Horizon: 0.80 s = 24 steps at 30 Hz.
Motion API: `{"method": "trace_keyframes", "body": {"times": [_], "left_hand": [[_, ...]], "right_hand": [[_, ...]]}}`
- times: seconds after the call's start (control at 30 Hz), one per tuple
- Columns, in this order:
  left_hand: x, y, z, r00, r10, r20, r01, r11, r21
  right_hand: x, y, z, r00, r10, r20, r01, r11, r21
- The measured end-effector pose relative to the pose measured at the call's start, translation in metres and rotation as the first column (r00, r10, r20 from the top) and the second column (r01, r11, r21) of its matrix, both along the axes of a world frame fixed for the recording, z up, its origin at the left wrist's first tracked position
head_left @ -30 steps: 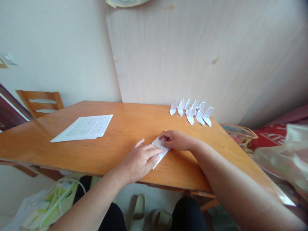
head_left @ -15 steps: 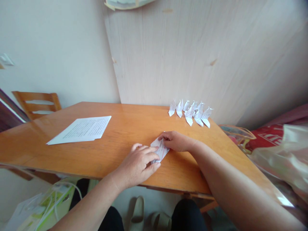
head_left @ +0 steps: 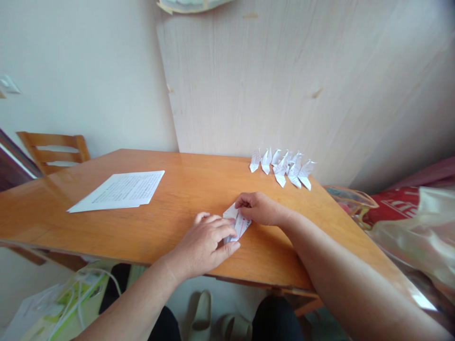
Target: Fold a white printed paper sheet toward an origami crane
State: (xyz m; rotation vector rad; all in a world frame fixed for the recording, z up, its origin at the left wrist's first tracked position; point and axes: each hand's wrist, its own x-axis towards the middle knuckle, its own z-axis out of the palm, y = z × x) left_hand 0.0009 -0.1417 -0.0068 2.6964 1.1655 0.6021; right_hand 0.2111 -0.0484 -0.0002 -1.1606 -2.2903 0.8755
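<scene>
A small folded piece of white printed paper [head_left: 242, 229] with a red line lies on the table near its front edge. From the left, my left hand [head_left: 212, 237] rests on it, fingers stretched and apart, with the thumb by the paper's near edge. My right hand [head_left: 259, 208] has its fingers curled and pinched at the upper right part of the paper. Its fingertips cover part of the folds. Several folded paper cranes [head_left: 280, 170] stand grouped at the back right of the table.
A stack of printed sheets [head_left: 121, 189] lies on the left of the wooden table [head_left: 192, 175]. A wooden chair [head_left: 57, 151] stands beyond the left end. Bags [head_left: 419, 227] crowd the right side. Slippers [head_left: 202, 312] are on the floor below.
Both hands stay at the folded paper and hardly move. My right fingers shift very slightly on it, and the view tilts a little.
</scene>
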Motion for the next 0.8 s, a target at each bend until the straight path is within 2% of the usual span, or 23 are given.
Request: {"method": "trace_keyframes", "body": {"times": [0.07,0.17,0.27,0.33,0.5,0.63,0.8], "left_hand": [[0.000,0.000,0.000,1.000,0.001,0.008,-0.001,1.000,0.003],[0.000,0.000,0.000,1.000,-0.001,0.018,0.001,1.000,0.005],[0.001,-0.001,0.001,0.999,-0.008,0.041,0.008,1.000,-0.012],[0.002,-0.001,0.002,0.998,0.018,0.066,-0.016,0.999,-0.041],[-0.003,0.003,-0.002,0.971,0.127,0.201,-0.104,0.987,-0.120],[-0.009,0.008,-0.010,0.934,0.146,0.327,-0.078,0.974,-0.211],[-0.009,0.011,-0.014,0.920,0.176,0.349,-0.087,0.963,-0.257]], "right_hand": [[-0.003,-0.002,-0.001,0.998,0.015,-0.054,-0.016,1.000,-0.014],[-0.008,-0.007,-0.002,0.993,0.022,-0.115,-0.036,0.992,-0.119],[-0.012,-0.009,-0.004,0.993,0.006,-0.114,-0.034,0.969,-0.245],[-0.013,-0.008,-0.005,0.996,-0.007,-0.092,-0.019,0.962,-0.273],[-0.011,-0.004,-0.009,0.996,0.045,-0.074,-0.058,0.983,-0.175],[-0.011,-0.003,-0.011,0.994,0.095,-0.050,-0.098,0.993,-0.068],[-0.012,-0.005,-0.010,0.995,0.098,-0.004,-0.098,0.995,0.014]]}}
